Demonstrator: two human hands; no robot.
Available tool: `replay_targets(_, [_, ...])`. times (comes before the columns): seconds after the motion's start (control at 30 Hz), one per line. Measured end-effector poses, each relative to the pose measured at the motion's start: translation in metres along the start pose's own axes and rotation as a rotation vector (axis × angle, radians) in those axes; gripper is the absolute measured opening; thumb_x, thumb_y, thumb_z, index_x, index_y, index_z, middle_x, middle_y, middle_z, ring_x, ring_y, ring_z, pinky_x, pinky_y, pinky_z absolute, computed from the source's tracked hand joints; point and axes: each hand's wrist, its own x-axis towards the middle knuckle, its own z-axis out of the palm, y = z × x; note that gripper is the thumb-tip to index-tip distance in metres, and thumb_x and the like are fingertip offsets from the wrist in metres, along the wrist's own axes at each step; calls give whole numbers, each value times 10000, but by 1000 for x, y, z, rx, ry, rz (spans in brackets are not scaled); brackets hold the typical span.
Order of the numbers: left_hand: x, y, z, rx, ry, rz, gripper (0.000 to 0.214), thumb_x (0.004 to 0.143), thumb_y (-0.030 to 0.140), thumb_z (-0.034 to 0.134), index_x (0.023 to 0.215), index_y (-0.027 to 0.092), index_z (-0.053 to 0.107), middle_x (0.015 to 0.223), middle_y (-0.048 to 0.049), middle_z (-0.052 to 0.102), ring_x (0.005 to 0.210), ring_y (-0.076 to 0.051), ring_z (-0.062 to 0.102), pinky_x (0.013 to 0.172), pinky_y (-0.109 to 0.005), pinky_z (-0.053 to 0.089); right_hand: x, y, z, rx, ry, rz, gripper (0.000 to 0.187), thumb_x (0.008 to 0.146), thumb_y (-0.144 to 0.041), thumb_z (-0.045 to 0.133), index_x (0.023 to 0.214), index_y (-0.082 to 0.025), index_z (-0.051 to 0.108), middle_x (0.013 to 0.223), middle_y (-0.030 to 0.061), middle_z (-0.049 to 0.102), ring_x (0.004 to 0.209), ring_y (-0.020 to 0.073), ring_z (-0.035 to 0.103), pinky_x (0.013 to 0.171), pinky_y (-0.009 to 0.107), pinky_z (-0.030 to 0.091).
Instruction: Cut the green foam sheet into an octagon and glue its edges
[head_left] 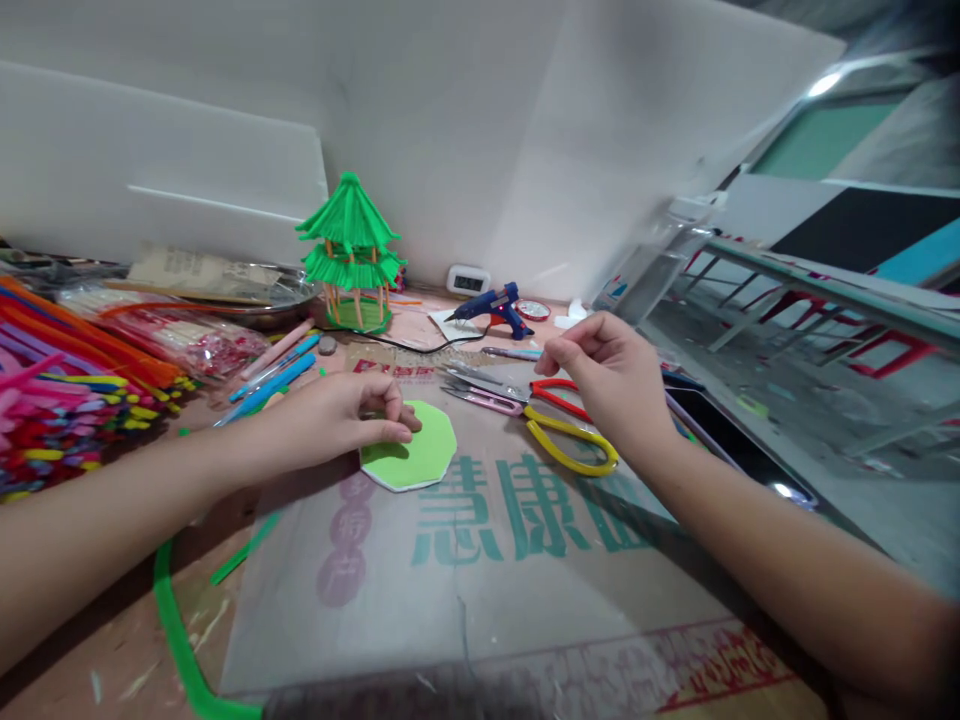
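Note:
My left hand [367,410] is over the left part of a light green octagon-shaped piece [427,450] with a white edge, which lies flat on the printed sheet. Its fingers are curled in with the thumb close to them; whatever they may hold is hidden. Above the scissors, my right hand [611,370] is raised, thumb and index finger pinched together. Anything in that pinch is too small to make out. Scissors with one red and one yellow handle [574,450] lie below it, beside small snips with a pink handle [491,400].
A green-roofed model pavilion [352,255] stands at the back. Right of it are a small white clock [469,280] and a blue glue gun [491,303]. Bundled pipe cleaners [82,380] crowd the left. A green strip [176,620] lies front left; a dark phone [739,445] lies right.

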Motion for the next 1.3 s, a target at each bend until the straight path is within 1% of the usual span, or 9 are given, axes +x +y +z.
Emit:
replay_targets(0.17, [1, 13, 1, 22, -18, -114, 278, 867, 457, 616, 814, 186, 597, 1045, -58, 741, 945, -215, 698, 774, -315, 550, 4, -1, -3, 27, -93, -51, 138, 885, -331, 609, 817, -217, 572, 703, 3, 705, 685, 158, 696, 695, 328, 582])
replay_targets(0.33, [2, 12, -2, 134, -29, -64, 304, 911, 473, 543, 923, 209, 693, 963, -27, 756, 885, -195, 692, 746, -277, 528, -17, -7, 5, -51, -200, -119, 172, 868, -323, 663, 801, -225, 539, 749, 11, 708, 713, 179, 695, 658, 325, 549])
replay_targets(0.4, [2, 11, -2, 153, -23, -45, 308, 922, 467, 533, 955, 216, 707, 986, -21, 758, 900, -191, 690, 770, -272, 522, -31, -11, 12, -102, -328, -254, 158, 900, -331, 635, 814, -226, 554, 780, 24, 710, 742, 185, 682, 682, 342, 540])
replay_targets(0.47, [1, 10, -2, 169, -24, -17, 283, 925, 441, 539, 993, 225, 708, 1014, -9, 754, 938, -186, 683, 820, -269, 507, -43, -15, 18, -131, -466, -436, 99, 943, -309, 572, 898, -225, 600, 879, 51, 720, 854, 201, 670, 771, 378, 536])
replay_targets(0.53, [1, 12, -2, 153, -44, 22, 271, 915, 438, 555, 1001, 224, 698, 998, 5, 749, 919, -174, 680, 801, -253, 498, -50, -17, 24, -139, -538, -563, 114, 966, -260, 523, 1007, -227, 624, 978, 70, 714, 970, 212, 645, 852, 404, 522])
replay_targets(0.67, [-2, 19, -2, 311, -87, 62, 263, 873, 421, 610, 1039, 228, 676, 1002, 8, 728, 918, -180, 658, 785, -263, 461, -54, -12, 30, -159, -528, -636, 153, 957, -203, 514, 1064, -222, 622, 1034, 90, 692, 1041, 214, 621, 899, 419, 510])
replay_targets(0.83, [-6, 26, 3, 526, -78, 152, 287, 859, 458, 611, 1020, 225, 657, 1072, -20, 678, 961, -202, 624, 766, -282, 411, -55, -6, 32, -199, -559, -692, 143, 948, -219, 535, 1069, -233, 610, 1063, 88, 676, 1077, 225, 607, 933, 448, 499])
replay_targets(1.1, [-7, 27, 7, 586, -106, 157, 262, 865, 430, 596, 1027, 234, 658, 1097, -21, 644, 939, -189, 620, 763, -281, 416, -58, -2, 38, -237, -630, -761, 65, 943, -195, 541, 1002, -202, 566, 1091, 111, 671, 1119, 236, 562, 989, 476, 453])
replay_targets(1.3, [-8, 28, 6, 619, -103, 157, 262, 866, 434, 588, 1014, 226, 651, 1091, -25, 637, 932, -195, 617, 765, -291, 409, -59, -4, 39, -287, -638, -818, 71, 938, -149, 539, 968, -214, 535, 994, 62, 704, 1116, 213, 561, 1019, 455, 425])
